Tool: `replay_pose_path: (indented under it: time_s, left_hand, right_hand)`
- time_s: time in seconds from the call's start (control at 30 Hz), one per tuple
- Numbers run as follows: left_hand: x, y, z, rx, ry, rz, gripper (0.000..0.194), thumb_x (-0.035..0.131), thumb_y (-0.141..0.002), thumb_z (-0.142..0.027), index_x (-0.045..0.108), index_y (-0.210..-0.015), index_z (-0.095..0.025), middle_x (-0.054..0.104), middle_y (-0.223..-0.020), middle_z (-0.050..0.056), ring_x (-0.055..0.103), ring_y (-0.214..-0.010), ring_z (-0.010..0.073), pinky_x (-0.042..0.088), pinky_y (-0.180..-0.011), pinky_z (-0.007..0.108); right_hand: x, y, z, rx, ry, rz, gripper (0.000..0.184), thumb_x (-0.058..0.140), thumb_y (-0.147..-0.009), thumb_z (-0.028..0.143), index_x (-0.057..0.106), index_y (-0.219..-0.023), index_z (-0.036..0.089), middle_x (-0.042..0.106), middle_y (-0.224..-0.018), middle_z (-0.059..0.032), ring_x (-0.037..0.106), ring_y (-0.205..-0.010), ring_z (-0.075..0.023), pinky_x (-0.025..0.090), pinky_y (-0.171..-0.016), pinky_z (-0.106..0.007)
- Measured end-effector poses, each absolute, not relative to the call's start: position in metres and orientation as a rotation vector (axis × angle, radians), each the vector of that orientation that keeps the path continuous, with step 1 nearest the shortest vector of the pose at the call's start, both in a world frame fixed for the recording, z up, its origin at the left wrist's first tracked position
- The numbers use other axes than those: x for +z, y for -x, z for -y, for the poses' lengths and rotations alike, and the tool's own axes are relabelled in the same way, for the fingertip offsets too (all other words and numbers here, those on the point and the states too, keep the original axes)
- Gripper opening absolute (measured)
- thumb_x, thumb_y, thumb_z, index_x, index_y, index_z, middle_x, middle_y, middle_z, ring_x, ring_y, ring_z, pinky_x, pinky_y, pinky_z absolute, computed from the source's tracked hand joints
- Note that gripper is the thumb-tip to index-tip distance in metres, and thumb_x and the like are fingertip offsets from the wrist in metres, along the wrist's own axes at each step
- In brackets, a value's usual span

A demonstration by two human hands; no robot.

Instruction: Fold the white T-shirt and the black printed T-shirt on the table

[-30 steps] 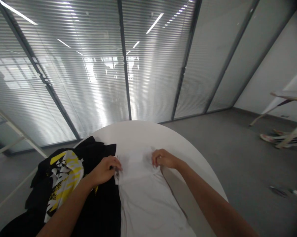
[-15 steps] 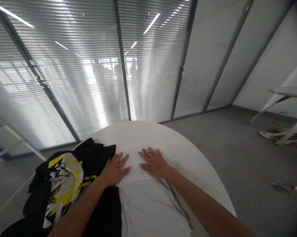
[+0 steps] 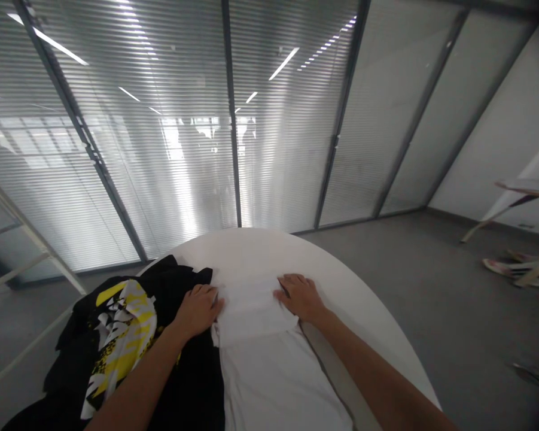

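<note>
White table [image 3: 251, 246] beneath; hands [image 3: 301, 298] touch white cloth [image 3: 271, 371]; yellow print [image 3: 124, 347] unreadable.

Garments [image 3: 269, 371] on table [image 3: 251, 254] (partition [image 3: 278, 173] behind)

White cloth [image 3: 273, 377]: thin, matt, lightly creased. Black garment [image 3: 195, 383]: matt cloth. Tabletop [image 3: 363, 305]: smooth, low sheen, possibly laminate. Partition panes [image 3: 280, 155]: glossy glass.

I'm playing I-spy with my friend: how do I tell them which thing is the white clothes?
Start at the glass wall with blinds, then come down to the white table. On it lies the white garment, its folded far end between the left hand and right hand. Beside it is a black garment with yellow print; this one is white.
</note>
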State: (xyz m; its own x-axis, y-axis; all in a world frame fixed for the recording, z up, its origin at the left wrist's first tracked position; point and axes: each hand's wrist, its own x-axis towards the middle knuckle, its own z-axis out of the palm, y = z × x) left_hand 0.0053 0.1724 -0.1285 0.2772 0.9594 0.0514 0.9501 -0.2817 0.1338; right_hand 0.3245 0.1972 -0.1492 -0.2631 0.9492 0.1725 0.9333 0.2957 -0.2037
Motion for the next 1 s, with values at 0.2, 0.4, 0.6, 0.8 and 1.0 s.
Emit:
replay_pose_path:
  time_s: [0.2, 0.4, 0.6, 0.8, 1.0]
  left_hand:
    - [-0.132, -0.007, -0.176, 0.316, -2.34, -1.876, 0.037, 0.044, -0.091, -0.045, 0.065, -0.109, -0.021, 0.062, -0.116, 0.012, 0.052, -0.116, 0.0307, 0.038, -0.097, 0.049]
    - [-0.134, -0.011, -0.177, 0.504, -2.322, -1.731, 0.023, 0.041, -0.093, -0.032, 0.056, -0.105, -0.02, 0.064, -0.108, 0.01, 0.056, -0.109, 0.0272, 0.038, -0.096, 0.044]
    - [-0.138, -0.005, -0.18, 0.781, -2.087, -1.565, 0.019, 0.038, -0.095, -0.034, 0.046, -0.106, -0.021, 0.062, -0.093, 0.006, 0.063, -0.086, 0.0215, 0.046, -0.082, 0.035]
    - [-0.131, -0.006, -0.196, 0.877, -1.855, -1.535, 0.019, 0.051, -0.087, -0.035, 0.053, -0.095, -0.018, 0.063, -0.09, 0.006, 0.063, -0.082, 0.0207, 0.051, -0.076, 0.034]
    - [-0.112, -0.016, -0.208, 0.946, -1.817, -1.639, 0.017, 0.053, -0.084, -0.034, 0.054, -0.092, -0.019, 0.064, -0.085, 0.005, 0.063, -0.081, 0.0216, 0.051, -0.077, 0.036]
  right_hand:
    - [-0.152, -0.318, -0.208, 0.242, 1.596, 2.172, 0.026, 0.053, -0.088, 0.033, 0.07, -0.101, 0.019, 0.068, -0.108, -0.0087, 0.057, -0.103, -0.0223, 0.038, -0.095, -0.034]
    - [-0.16, -0.321, -0.215, 0.563, 1.421, 1.983, 0.022, 0.054, -0.086, 0.033, 0.062, -0.102, 0.02, 0.068, -0.095, -0.0042, 0.06, -0.088, -0.0189, 0.042, -0.082, -0.031]
    - [-0.161, -0.321, -0.218, 1.034, 1.293, 1.581, 0.027, 0.062, -0.076, 0.043, 0.052, -0.091, 0.023, 0.054, -0.066, 0.0061, 0.048, -0.057, -0.0113, 0.038, -0.055, -0.023]
    - [-0.144, -0.319, -0.213, 1.448, 1.278, 1.118, 0.047, 0.073, -0.065, 0.042, 0.049, -0.101, 0.026, 0.042, -0.056, 0.0108, 0.032, -0.043, -0.0064, 0.024, -0.038, -0.017]
    - [-0.125, -0.322, -0.214, 1.529, 1.198, 1.091, 0.048, 0.076, -0.068, 0.043, 0.048, -0.105, 0.03, 0.051, -0.074, 0.0046, 0.05, -0.058, -0.0124, 0.053, -0.048, -0.03]
